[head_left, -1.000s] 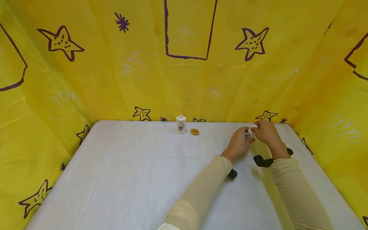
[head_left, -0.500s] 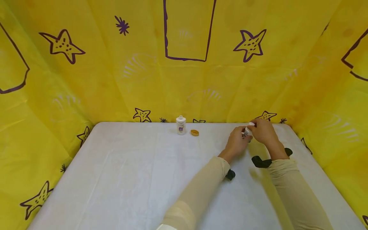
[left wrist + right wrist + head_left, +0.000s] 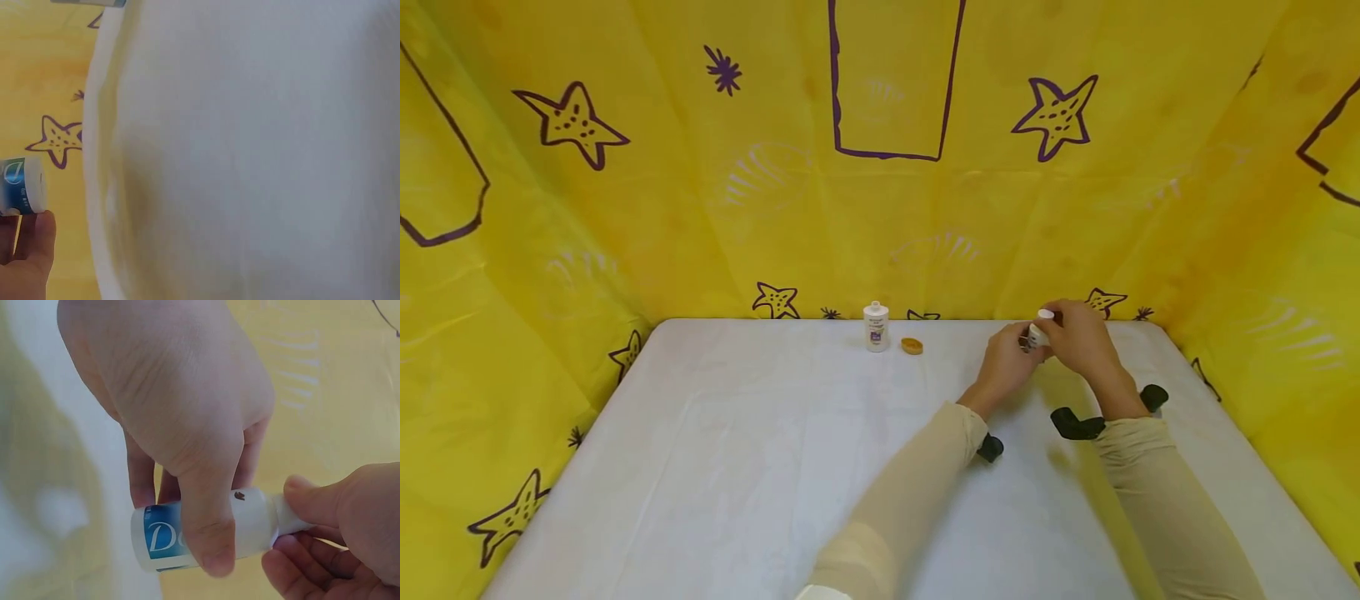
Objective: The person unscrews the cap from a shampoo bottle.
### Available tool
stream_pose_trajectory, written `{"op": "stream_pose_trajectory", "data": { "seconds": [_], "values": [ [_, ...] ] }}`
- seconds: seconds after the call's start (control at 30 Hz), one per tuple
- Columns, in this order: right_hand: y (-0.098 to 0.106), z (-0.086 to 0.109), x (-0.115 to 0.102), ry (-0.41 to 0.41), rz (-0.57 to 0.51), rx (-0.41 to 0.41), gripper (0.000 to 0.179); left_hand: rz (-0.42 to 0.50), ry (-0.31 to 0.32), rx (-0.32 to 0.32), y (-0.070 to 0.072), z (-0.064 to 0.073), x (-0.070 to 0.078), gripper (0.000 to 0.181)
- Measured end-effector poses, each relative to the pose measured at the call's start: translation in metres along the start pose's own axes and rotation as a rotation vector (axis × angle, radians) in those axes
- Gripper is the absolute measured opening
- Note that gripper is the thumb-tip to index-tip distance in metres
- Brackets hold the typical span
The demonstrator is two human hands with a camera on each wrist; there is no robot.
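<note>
My left hand (image 3: 1006, 354) grips the body of a small white bottle (image 3: 164, 540) with a blue label, raised above the far right of the table. At the bottle's top end, my right hand (image 3: 1081, 337) pinches the white cap (image 3: 289, 515) between thumb and fingers. In the right wrist view the bottle lies nearly sideways, its cap end towards the right hand. Whether the cap is loose cannot be told. The left wrist view catches only the bottle's base end (image 3: 36, 185) and a few left fingertips (image 3: 44, 228).
Near the back edge of the white-covered table (image 3: 737, 467) stands another white bottle (image 3: 876, 330) with a purple mark. Beside it lies a small yellow-orange oval piece (image 3: 912, 346). A yellow curtain (image 3: 880, 225) with starfish drawings rises behind and along both sides.
Both hands have shifted slightly left and a little upward with the bottle between them. The standing bottle and the yellow-orange piece stay in place.
</note>
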State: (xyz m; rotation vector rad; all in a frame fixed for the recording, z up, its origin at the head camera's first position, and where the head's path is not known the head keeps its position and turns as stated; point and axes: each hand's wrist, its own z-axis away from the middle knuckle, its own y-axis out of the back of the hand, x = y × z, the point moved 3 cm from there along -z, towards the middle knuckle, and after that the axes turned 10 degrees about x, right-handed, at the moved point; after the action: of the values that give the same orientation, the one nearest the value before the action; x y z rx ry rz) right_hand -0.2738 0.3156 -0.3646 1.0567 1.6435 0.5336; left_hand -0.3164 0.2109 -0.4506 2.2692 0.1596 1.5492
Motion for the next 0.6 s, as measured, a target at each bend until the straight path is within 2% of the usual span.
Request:
{"op": "stream_pose_trajectory", "data": {
  "seconds": [0.23, 0.43, 0.6],
  "values": [
    [-0.004, 0.002, -0.015, 0.027, -0.055, 0.006, 0.041, -0.060, -0.028, 0.001, 0.023, -0.002, -0.002, 0.034],
    [-0.011, 0.005, -0.028, 0.064, -0.052, 0.009, 0.039, -0.069, -0.038, -0.002, 0.040, 0.002, -0.002, 0.031],
    [-0.015, 0.007, -0.037, 0.091, -0.065, 0.043, 0.037, -0.071, -0.038, -0.003, 0.053, 0.003, -0.004, 0.029]
  ]
}}
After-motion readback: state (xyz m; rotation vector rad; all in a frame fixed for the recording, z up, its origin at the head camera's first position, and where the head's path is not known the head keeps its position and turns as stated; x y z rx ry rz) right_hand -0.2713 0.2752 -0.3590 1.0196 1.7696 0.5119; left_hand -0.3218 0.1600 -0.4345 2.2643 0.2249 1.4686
